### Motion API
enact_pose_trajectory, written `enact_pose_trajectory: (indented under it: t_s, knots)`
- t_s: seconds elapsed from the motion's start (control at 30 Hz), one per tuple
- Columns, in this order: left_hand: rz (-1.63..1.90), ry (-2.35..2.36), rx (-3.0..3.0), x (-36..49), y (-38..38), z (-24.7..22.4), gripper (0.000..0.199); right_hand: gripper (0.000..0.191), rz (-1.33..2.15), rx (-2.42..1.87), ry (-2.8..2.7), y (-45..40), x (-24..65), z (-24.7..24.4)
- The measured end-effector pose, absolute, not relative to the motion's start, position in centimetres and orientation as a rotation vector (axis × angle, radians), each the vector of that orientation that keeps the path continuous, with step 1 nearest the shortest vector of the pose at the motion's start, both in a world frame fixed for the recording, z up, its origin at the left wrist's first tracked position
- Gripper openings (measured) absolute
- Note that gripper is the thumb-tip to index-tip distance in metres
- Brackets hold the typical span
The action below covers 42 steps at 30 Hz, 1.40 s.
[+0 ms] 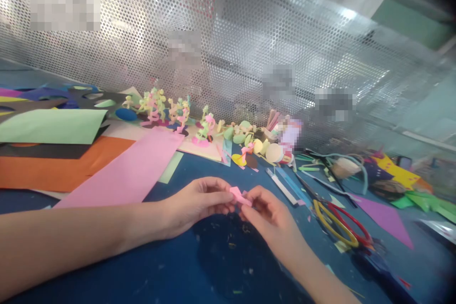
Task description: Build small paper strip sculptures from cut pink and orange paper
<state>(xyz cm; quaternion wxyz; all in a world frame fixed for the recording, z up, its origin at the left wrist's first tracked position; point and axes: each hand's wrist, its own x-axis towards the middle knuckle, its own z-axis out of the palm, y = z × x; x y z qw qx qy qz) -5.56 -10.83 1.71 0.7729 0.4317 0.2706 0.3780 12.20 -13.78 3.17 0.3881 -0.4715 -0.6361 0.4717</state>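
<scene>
Between my two hands, a little above the blue table (171,266), is a small folded piece of pink paper (239,195). My left hand (210,197) pinches its left end between thumb and fingers. From the other side, my right hand (265,211) grips the right end with thumb and curled fingertips. How the folds run is partly hidden by the fingers. A long strip of pink paper (142,161) lies beyond my left forearm. Small folded-paper figures in pink, green and yellow (156,104) stand further back.
Scissors with red and yellow handles (337,223) lie right of my right hand, near a dark blue-handled tool (381,270). A ruler (283,187) and a white tub (280,153) sit beyond. Orange paper (64,166) and green paper (53,126) are stacked left. A perforated metal screen (235,33) rises behind.
</scene>
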Motion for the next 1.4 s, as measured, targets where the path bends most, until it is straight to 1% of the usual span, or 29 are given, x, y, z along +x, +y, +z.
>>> enact_pose_trajectory:
  t_s: [0.1, 0.13, 0.2, 0.23, 0.27, 0.37, 0.4, 0.73, 1.13, 1.4]
  knots:
    - [0.818, 0.593, 0.908, -5.57, -10.79, 1.75, 0.013, 0.015, 1.264, -1.136, -1.565, -13.74, 12.06, 3.05]
    - [0.821, 0.597, 0.905, -5.58, -10.80, 1.75, 0.013, 0.018, 1.264, -1.108, -1.555, -13.75, 11.97, 3.00]
    - [0.828, 0.604, 0.913, -5.59, -10.84, 1.74, 0.013, 0.032, 1.243, -1.085, -1.551, -13.81, 11.80, 2.92]
    - [0.829, 0.605, 0.923, -5.60, -10.87, 1.72, 0.014, 0.036, 1.216, -1.094, -1.561, -13.83, 11.75, 2.91]
    - [0.829, 0.604, 0.934, -5.60, -10.90, 1.71, 0.014, 0.034, 1.180, -1.113, -1.575, -13.86, 11.73, 2.92]
    - [0.812, 0.598, 0.953, -5.58, -10.98, 1.74, 0.015, 0.015, 1.086, -1.185, -1.625, -13.90, 11.83, 3.06]
    - [0.804, 0.597, 0.954, -5.58, -11.00, 1.78, 0.016, 0.013, 1.077, -1.199, -1.630, -13.91, 11.87, 3.13]
    - [0.734, 0.590, 0.999, -5.63, -11.16, 2.28, 0.017, 0.017, 1.168, -1.240, -1.559, -13.73, 11.74, 3.59]
    - [0.759, 0.568, 0.968, -5.69, -11.18, 2.40, 0.018, 0.022, 1.206, -1.245, -1.561, -13.61, 12.19, 3.65]
    - [0.781, 0.573, 0.980, -5.61, -11.16, 2.37, 0.017, 0.020, 1.233, -1.272, -1.527, -13.53, 12.07, 3.54]
